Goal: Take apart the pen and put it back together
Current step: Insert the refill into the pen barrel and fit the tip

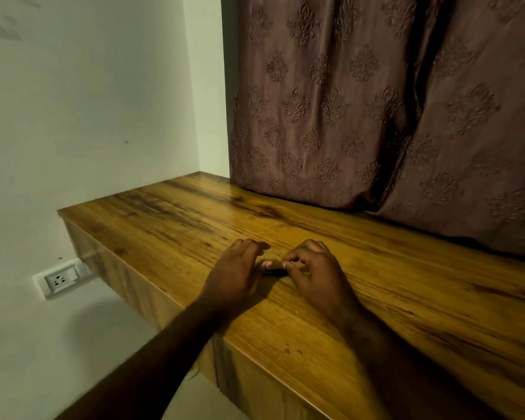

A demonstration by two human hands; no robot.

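A dark pen [274, 271] lies low over the wooden desk top [376, 283], mostly hidden between my two hands; only a short dark stretch of it shows. My left hand [237, 274] covers its left end, thumb tip touching it, other fingers curled loosely above. My right hand [312, 268] pinches the right end between thumb and fingertips. Both hands rest on the desk near its front edge. I cannot tell whether the pen is in one piece.
A brown patterned curtain [376, 101] hangs onto the back of the desk. A white wall [88, 116] bounds the desk's left end, with a wall socket [62, 278] below the desk's level. The desk's front edge drops off just below my forearms.
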